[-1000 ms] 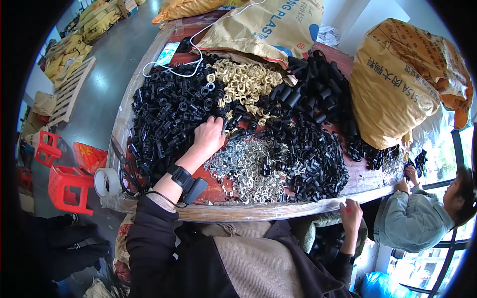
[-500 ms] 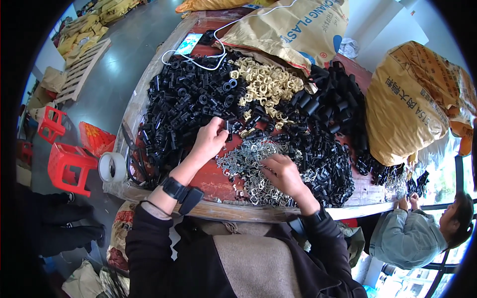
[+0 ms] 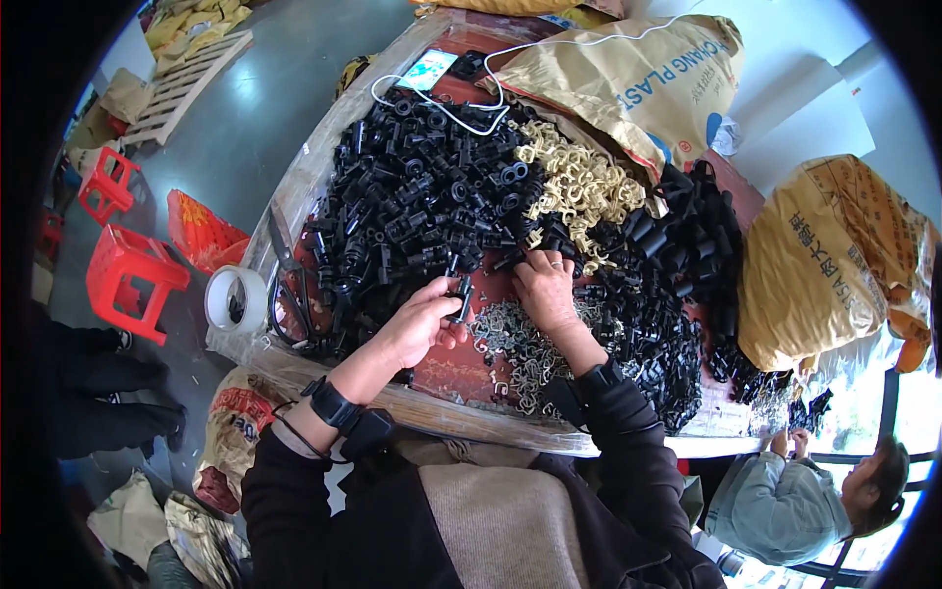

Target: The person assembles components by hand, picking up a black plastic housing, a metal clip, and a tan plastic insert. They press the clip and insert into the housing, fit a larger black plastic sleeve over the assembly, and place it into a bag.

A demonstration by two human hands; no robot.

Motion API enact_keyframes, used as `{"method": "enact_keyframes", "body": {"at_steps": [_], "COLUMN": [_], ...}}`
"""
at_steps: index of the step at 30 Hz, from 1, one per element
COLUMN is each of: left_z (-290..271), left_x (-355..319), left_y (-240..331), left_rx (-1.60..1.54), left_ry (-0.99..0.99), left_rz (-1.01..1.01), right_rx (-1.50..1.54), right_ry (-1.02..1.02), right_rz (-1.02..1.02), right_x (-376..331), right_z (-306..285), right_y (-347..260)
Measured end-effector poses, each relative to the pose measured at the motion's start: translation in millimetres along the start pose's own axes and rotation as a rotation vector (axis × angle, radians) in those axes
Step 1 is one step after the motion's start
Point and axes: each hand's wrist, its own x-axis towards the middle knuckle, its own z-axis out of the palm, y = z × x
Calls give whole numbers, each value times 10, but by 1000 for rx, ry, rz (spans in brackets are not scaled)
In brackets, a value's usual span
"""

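My left hand (image 3: 424,322) is closed around a slim black plastic fitting (image 3: 461,296), which stands nearly upright between thumb and fingers. To its right, my right hand (image 3: 548,293) dips with bent fingers to the edge of a heap of black parts, beside the gold-coloured pieces (image 3: 579,182). Whatever its fingertips pinch is hidden beneath them. Small silvery metal clips (image 3: 530,368) lie under and in front of my right wrist. A large pile of black plastic fittings (image 3: 422,187) spreads beyond my left hand.
Scissors (image 3: 285,250) and a tape roll (image 3: 235,299) lie at the table's left edge. Behind the piles rests an open sack (image 3: 618,88) with a white cable (image 3: 589,41). A full sack (image 3: 834,265) stands right; a co-worker (image 3: 795,501) sits beyond. Red stools (image 3: 132,280) stand left.
My left hand has drawn nearer to me, with the black fitting now plainly in it. My right hand has gone from the silvery clips to the black parts farther away. The view has shifted.
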Motion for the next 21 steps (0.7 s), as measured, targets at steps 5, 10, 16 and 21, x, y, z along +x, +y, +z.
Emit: {"method": "enact_keyframes", "body": {"at_steps": [5,10,16,21], "left_z": [-5,15,87,335], "left_x": [-39,-19,-41,-34], "left_y": [-33,-123,-255,-338], "left_rx": [-53,13,259,672], "left_ry": [-60,-84,-75,-23], "left_rz": [-26,68,274,691], "right_rx": [-50,-156,479,1671], "right_ry": [-79,-102,-193,-483], "right_rz": [17,21,142,574], "right_x": [0,-22,-166,-516], "right_z": [67,51,-568,-648], "right_y": [12,-6,-337,-481]}}
